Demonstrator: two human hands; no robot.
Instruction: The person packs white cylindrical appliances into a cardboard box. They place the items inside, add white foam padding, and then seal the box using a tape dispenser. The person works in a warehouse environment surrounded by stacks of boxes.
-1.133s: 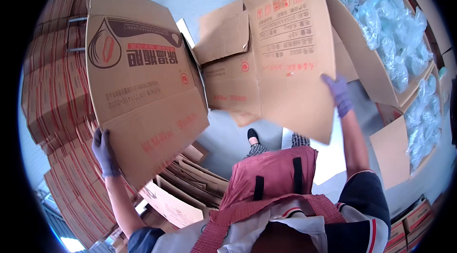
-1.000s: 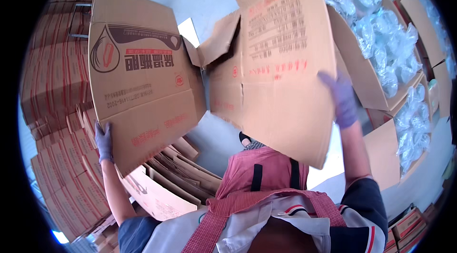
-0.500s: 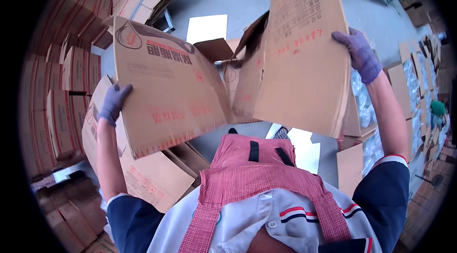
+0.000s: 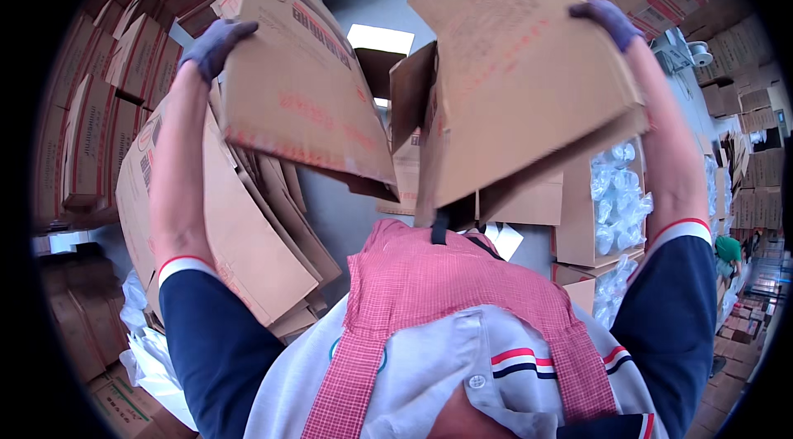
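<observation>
Grey floor (image 4: 345,220) below, and the left hand (image 4: 216,49) and right hand (image 4: 610,21) each pinch an outer panel edge of the cardboard carton (image 4: 529,109) splayed between them, light by its looks, stiff yet likely bending at folds, best gripped along those edges!

The carton (image 4: 529,100) before the apron (image 4: 462,290) — cardboard sheets (image 4: 219,224) to the left, plastic bags (image 4: 615,199) in a box (image 4: 575,224) to the right.

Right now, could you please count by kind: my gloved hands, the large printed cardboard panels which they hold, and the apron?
Purple-gloved hands (left hand, right hand): 2
Large printed cardboard panels, held (left panel, right panel): 2
Pink checked apron: 1
Total: 5
</observation>
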